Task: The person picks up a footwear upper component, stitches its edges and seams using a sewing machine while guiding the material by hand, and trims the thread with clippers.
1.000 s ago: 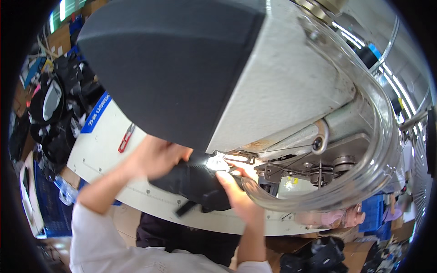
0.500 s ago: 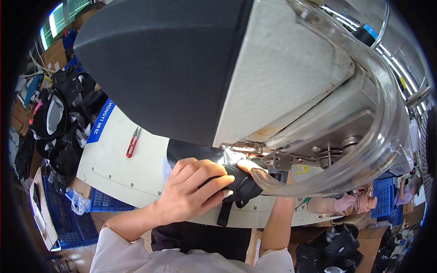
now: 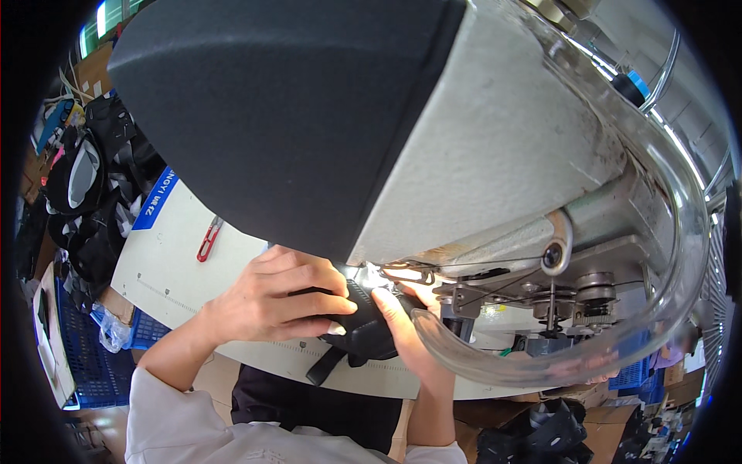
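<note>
A black sewn piece (image 3: pixel 369 331) with a visible stitch line lies under the needle area of a sewing machine (image 3: pixel 464 147). My left hand (image 3: pixel 287 298) grips its left side with curled fingers, and the fingertips partly disappear behind the fabric. On the right, my right hand (image 3: pixel 406 329) holds the piece, its thumb on top close to the lit needle area. Part of that hand is behind the machine's clear curved guard (image 3: pixel 495 375). A short black strap (image 3: pixel 326 366) hangs from the piece toward me. The needle itself cannot be made out in the glare.
Red-handled thread snips (image 3: pixel 209 240) lie on the pale worktable (image 3: pixel 166 267), left of my hands. Heaped black pieces (image 3: pixel 85 193) and a blue crate (image 3: pixel 100 371) stand at the left. More black pieces (image 3: pixel 537 433) sit in a carton at the lower right.
The view has shifted closer to the machine. My right thumb and hand now show plainly on the fabric. The black piece has turned, and its strap slants further left.
</note>
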### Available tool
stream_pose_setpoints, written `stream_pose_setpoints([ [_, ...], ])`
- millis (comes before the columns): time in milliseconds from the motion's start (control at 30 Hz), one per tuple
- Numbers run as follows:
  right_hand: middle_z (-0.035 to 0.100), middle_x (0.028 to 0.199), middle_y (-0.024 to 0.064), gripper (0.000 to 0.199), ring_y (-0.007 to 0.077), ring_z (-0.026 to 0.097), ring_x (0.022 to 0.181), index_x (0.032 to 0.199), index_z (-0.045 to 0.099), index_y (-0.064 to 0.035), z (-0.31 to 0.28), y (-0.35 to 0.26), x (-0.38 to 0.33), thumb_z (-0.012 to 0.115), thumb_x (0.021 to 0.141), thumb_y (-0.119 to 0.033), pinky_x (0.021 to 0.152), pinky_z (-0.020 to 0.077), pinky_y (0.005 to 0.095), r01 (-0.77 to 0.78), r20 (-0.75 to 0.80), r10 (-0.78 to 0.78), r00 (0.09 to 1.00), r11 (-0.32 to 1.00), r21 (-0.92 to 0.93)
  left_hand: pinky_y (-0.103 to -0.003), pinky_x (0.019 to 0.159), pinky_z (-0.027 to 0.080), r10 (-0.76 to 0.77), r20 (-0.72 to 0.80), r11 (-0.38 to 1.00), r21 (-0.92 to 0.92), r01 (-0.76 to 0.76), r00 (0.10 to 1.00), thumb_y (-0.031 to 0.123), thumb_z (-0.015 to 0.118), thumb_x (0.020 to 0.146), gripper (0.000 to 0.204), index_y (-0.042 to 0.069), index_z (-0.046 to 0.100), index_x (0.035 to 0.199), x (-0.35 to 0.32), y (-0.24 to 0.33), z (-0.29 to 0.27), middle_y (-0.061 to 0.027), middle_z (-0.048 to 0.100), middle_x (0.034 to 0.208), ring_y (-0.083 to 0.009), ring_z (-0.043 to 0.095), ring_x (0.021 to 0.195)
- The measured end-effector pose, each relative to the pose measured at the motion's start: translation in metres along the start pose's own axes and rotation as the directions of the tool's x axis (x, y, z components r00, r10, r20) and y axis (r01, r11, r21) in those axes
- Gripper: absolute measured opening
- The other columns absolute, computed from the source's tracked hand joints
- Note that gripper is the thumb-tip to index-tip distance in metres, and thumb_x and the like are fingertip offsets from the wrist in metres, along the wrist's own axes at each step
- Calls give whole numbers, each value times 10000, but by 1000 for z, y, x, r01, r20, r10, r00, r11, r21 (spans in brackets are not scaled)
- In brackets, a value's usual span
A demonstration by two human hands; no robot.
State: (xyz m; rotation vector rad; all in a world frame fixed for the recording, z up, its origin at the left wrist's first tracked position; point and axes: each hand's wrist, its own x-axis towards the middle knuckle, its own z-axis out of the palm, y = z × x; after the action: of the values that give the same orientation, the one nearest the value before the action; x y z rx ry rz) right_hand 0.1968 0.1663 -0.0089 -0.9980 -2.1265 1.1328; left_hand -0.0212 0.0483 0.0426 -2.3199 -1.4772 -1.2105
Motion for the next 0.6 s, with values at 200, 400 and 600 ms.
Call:
stream_pose_setpoints([
  [200,663,1100,112,291,180,610,1011,1164,636,9,9,-6,1,707,906,-106,916,471,318,-77,25,75,997,992,96,-333,773,484,13,-2,999,-39,-13,1000,198,812,702,284,148,745,973,2,-8,-2,4,653,1025,-187,618,942],
  [400,679,1005,113,234,178,629,926,1098,656,26,17,-26,4,710,887,-61,850,494,310,158,-226,-142,964,986,56,-331,712,500,0,55,1000,-28,1,998,171,800,705,284,128,729,976,5,-8,-10,-4,659,1044,-193,643,844],
  [600,679,906,82,188,142,614,831,1059,659,29,27,-44,-2,691,902,-69,776,494,294,168,-308,-118,944,975,142,-332,738,504,5,29,1000,14,-5,1000,141,797,682,306,105,725,977,-4,-19,-3,-13,652,1046,-198,646,855],
])
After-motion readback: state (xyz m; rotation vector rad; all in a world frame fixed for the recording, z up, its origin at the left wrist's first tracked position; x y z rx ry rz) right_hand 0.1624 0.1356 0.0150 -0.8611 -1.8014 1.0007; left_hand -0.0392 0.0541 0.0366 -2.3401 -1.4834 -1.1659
